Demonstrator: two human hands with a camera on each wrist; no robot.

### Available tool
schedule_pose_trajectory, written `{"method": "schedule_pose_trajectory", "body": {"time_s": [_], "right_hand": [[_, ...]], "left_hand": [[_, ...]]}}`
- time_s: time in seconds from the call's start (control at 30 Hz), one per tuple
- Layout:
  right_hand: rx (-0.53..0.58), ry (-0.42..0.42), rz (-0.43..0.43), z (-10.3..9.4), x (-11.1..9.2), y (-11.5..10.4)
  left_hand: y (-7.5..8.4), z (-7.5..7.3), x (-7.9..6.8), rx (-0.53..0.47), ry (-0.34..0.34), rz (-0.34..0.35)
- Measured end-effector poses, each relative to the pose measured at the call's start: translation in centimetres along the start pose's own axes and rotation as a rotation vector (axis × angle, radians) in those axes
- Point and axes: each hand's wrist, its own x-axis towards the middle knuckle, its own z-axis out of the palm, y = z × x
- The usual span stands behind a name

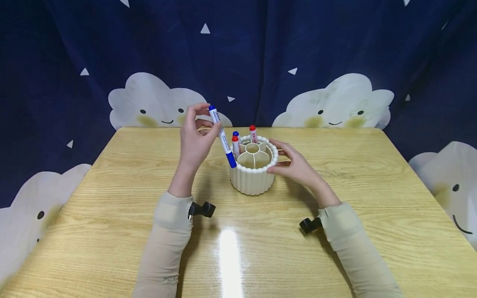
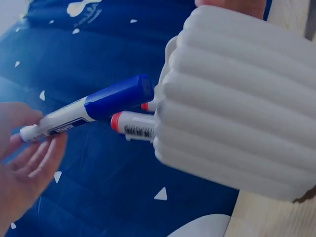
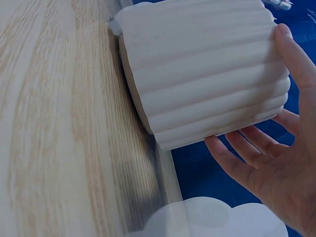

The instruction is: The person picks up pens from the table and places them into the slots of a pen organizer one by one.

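Observation:
A blue-capped marker point(image 1: 225, 140) is pinched between the thumb and fingers of my left hand point(image 1: 199, 134). It slants, its blue capped end low beside the left rim of a cream ribbed pen holder point(image 1: 251, 182). In the left wrist view the marker point(image 2: 79, 112) points toward the holder's mouth. Inside the holder's left and back compartments stand a red-capped marker point(image 1: 236, 145), a blue-capped one point(image 1: 236, 134) and another red-capped one point(image 1: 253, 133). My right hand point(image 1: 294, 165) grips the holder's right side near the rim, thumb in front and fingers behind.
The holder stands on a wood-grain table point(image 1: 112, 223). Behind the table hangs a dark blue curtain point(image 1: 246, 54) with white clouds and triangles. A black wrist camera point(image 1: 204, 209) sits on the left cuff, another camera point(image 1: 310, 225) on the right.

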Motion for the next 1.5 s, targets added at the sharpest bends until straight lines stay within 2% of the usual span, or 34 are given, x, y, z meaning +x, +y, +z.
{"method": "schedule_pose_trajectory", "body": {"time_s": [0.17, 0.33, 0.53, 0.8, 0.9, 1.13, 1.4, 1.5], "right_hand": [[-0.001, -0.001, 0.006, 0.0, 0.0, 0.2], [-0.008, -0.001, 0.008, 0.1, 0.0, 0.4], [-0.004, 0.001, 0.002, 0.1, 0.1, 0.5], [-0.001, -0.004, -0.001, 0.1, 0.1, 0.5], [0.006, -0.001, -0.006, 0.0, 0.1, 0.6], [0.017, 0.000, -0.013, 0.1, 0.1, 0.5], [-0.002, -0.002, -0.019, 0.0, 0.1, 0.3], [-0.001, -0.004, -0.018, -0.1, 0.1, 0.4]], "left_hand": [[0.5, 0.7, -0.5, -0.038, 0.010, 0.091], [0.3, 1.3, -1.0, -0.063, -0.005, 0.158], [-0.1, 1.6, -1.4, -0.047, -0.047, 0.174], [1.6, 1.6, -2.1, -0.036, -0.173, 0.133], [1.7, 1.7, -2.1, -0.021, -0.208, 0.132], [-0.7, 2.0, -1.9, 0.030, -0.305, 0.120], [-1.4, 2.2, -1.8, 0.172, -0.444, 0.200], [-1.4, 2.2, -1.9, 0.244, -0.495, 0.202]]}}
